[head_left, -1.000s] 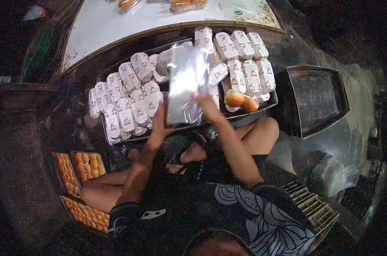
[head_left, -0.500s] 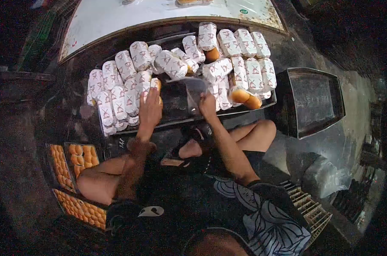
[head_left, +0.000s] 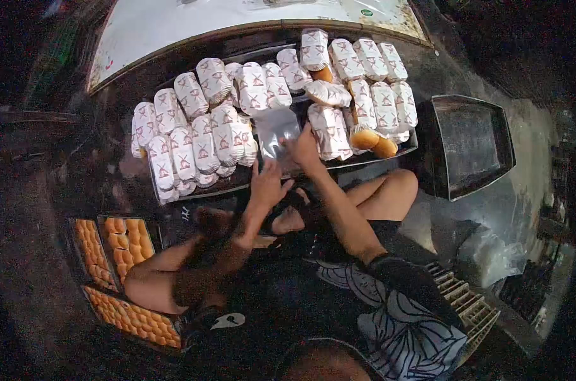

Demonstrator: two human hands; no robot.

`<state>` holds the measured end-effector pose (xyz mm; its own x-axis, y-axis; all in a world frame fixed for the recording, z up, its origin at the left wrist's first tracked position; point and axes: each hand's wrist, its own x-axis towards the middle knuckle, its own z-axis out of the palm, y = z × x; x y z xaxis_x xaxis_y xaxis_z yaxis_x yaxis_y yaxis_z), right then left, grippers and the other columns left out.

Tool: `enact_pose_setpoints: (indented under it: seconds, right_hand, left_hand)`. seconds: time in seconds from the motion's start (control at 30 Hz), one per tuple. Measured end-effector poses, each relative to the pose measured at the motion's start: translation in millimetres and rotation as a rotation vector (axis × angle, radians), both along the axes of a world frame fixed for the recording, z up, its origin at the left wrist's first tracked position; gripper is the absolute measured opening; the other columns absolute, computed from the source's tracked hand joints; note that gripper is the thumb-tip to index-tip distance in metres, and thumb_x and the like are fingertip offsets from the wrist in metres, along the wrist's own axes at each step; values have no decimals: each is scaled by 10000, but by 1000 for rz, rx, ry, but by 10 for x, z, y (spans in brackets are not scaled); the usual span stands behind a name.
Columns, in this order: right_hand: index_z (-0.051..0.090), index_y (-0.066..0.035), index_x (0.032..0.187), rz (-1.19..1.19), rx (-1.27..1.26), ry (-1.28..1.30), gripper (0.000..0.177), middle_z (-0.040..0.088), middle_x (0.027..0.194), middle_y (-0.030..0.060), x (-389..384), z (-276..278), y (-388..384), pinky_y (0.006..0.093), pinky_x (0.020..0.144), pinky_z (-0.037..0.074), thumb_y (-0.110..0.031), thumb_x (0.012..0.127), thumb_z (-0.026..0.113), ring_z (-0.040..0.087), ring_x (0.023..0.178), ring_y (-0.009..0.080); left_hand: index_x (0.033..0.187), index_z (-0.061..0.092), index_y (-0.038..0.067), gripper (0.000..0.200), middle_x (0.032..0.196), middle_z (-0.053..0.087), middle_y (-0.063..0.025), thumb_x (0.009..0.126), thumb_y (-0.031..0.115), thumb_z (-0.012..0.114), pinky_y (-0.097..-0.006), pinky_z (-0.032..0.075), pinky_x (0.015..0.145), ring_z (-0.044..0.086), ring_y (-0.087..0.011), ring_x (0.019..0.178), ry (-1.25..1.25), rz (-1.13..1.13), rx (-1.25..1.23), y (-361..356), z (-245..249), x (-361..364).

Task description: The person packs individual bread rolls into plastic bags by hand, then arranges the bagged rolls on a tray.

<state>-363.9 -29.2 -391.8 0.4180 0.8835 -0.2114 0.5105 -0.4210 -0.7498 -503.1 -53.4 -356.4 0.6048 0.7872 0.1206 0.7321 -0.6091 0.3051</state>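
A clear plastic bag (head_left: 279, 130) lies over the dark tray among paper-wrapped bread rolls. My right hand (head_left: 304, 151) is closed on the bag's right side. Just below the bag's lower edge is my left hand (head_left: 269, 184), its fingers apart and nothing visible in them. To the left of the bag stand stacked rolls in white printed paper (head_left: 229, 136). Right of my right hand are more wrapped rolls (head_left: 329, 130), and two brown buns (head_left: 364, 139) poke out of their paper. The bag's mouth cannot be made out.
The long dark tray (head_left: 231, 188) rests before my crossed legs. A white board (head_left: 224, 19) lies beyond it. At right are a black tray (head_left: 472, 149) and a heap of clear plastic (head_left: 491, 257). Trays of unwrapped buns (head_left: 132, 317) sit at lower left, a slatted rack (head_left: 466, 308) at lower right.
My left hand has left the wrapped rolls on the left and come right and down, near the bag. The bag now lies flatter in the gap. Some wrapped rolls beside it sit differently.
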Motion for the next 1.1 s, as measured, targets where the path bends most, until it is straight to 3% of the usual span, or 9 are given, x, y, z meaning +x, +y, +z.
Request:
enact_pose_setpoints:
  seconds: [0.07,0.3,0.57,0.63,0.77,0.87,0.97,1.03,1.1]
  right_hand:
    - [380,88,1133,93,471,-382,605,528,1013,257,6,100,-176,394,812,414,-252,712,649,512,931,408]
    - [510,13,941,535,-225,215,248,566,776,202,-2,713,-1119,348,644,445,-154,773,582,573,738,334]
    - [498,6,945,250,109,81,175,558,686,204,-77,958,-982,363,469,402,-112,819,469,532,571,364]
    - [513,-23,995,-265,-171,1499,250,614,766,129,67,1063,-746,262,423,383,-218,851,450,574,590,245]
    - [521,-30,1081,-475,383,1333,356,603,908,92,-505,1454,-303,196,496,407,-298,873,412,573,802,177]
    - [496,-22,1122,-391,156,1981,366,562,1030,118,-925,1274,-351,260,662,447,-284,872,435,525,954,197]
    - [303,-5,1250,634,-118,603,548,325,1280,200,-1160,899,-111,383,934,327,-219,799,529,324,1189,280]
    - [315,-45,1256,586,384,-498,629,315,1281,221,-1345,758,252,375,953,313,-155,700,586,333,1183,314]
    - [325,-105,1270,680,508,-787,723,277,1312,213,-1230,54,671,347,951,323,-130,614,629,310,1203,314]
  left_hand:
    - [895,598,10,294,994,556,-192,727,251,590,-396,422,804,527,-301,958,271,-10,-630,66,29,-21]
    - [743,612,63,153,694,586,-118,723,213,591,-395,448,602,579,-298,680,-115,-57,-473,159,231,-248]
    - [775,602,43,143,753,559,-123,714,171,616,-357,435,620,548,-285,691,-383,213,-506,-256,841,150]
    - [780,597,27,145,795,555,-131,734,165,598,-346,437,647,546,-293,730,-411,293,-373,-325,943,214]
    - [1043,518,35,287,976,515,-77,794,171,567,-294,427,781,515,-197,882,-1281,684,-549,-263,938,170]
    - [1190,388,19,425,986,512,-103,805,167,491,-364,427,800,513,-249,881,-1934,888,-1275,73,440,-669]
    - [1101,452,12,342,931,510,-101,818,203,472,-413,440,794,515,-249,862,-1951,1017,-929,375,246,-1366]
    - [1063,468,17,310,905,507,-95,820,209,472,-411,448,774,513,-245,849,-2017,978,-865,477,507,-1459]
    - [1006,489,18,282,881,505,-101,822,230,475,-410,461,740,511,-245,839,-2182,964,-854,637,569,-1415]
